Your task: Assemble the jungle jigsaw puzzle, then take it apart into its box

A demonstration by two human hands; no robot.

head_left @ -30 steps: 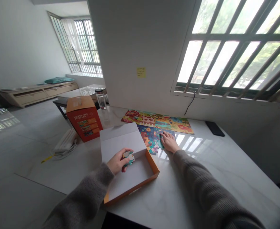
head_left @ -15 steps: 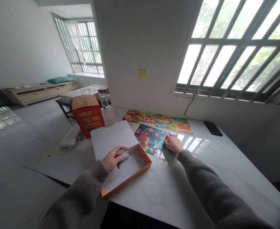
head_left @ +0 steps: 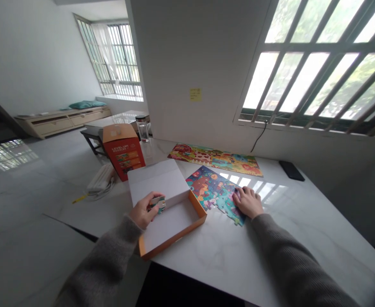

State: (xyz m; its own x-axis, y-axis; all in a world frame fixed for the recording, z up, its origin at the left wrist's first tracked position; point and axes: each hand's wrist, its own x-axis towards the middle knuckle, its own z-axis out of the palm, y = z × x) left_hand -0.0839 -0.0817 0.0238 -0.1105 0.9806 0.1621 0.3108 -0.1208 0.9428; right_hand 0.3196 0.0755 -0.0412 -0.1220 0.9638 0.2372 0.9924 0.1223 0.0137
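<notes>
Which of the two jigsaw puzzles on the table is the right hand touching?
The nearer, blue-and-red jigsaw puzzle: the right hand rests on its edge. The long strip jigsaw puzzle lies farther back, untouched.

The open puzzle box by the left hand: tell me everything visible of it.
The open cardboard puzzle box is a shallow tray, white inside with orange outer walls. Its white lid is folded open from the far edge. It sits on a white marble-look table. The left hand is over the tray holding puzzle pieces; whether it touches the box cannot be told.
</notes>
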